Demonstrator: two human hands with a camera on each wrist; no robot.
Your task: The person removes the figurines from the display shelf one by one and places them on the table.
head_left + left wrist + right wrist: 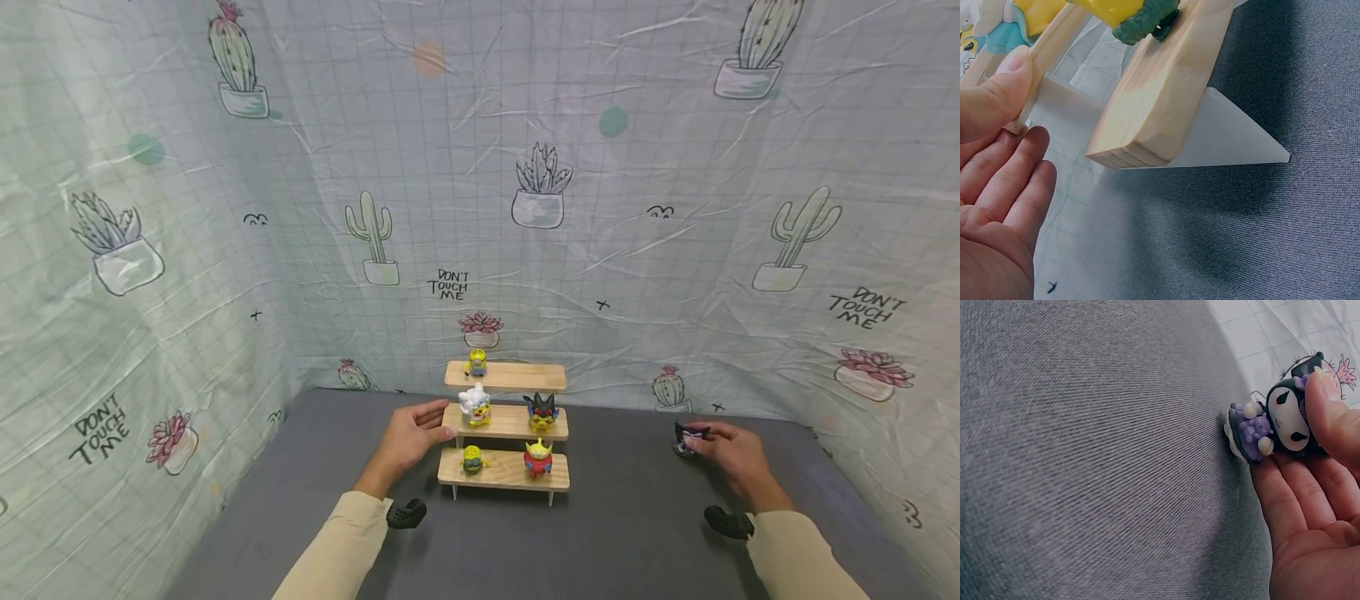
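Black-and-purple figurine (pixel 1280 422), likely light, stiff, slippery, best held by its head, is pinched in the right hand (pixel 735 461) toward the table's (pixel 622 525) rear right corner; the left hand (pixel 408 437) pinches the middle shelf's (pixel 510 422) left end

Looking forward and down from your head, the widest view spans the tiered wooden shelf (pixel 504 473), your left hand (pixel 408 435) and right hand (pixel 737 454). Your left wrist's tilted close-up faces the shelf's end; your right wrist's skims the grey tabletop (pixel 1097 456) toward a black-and-purple figurine (pixel 1287 420). The head view shares both.
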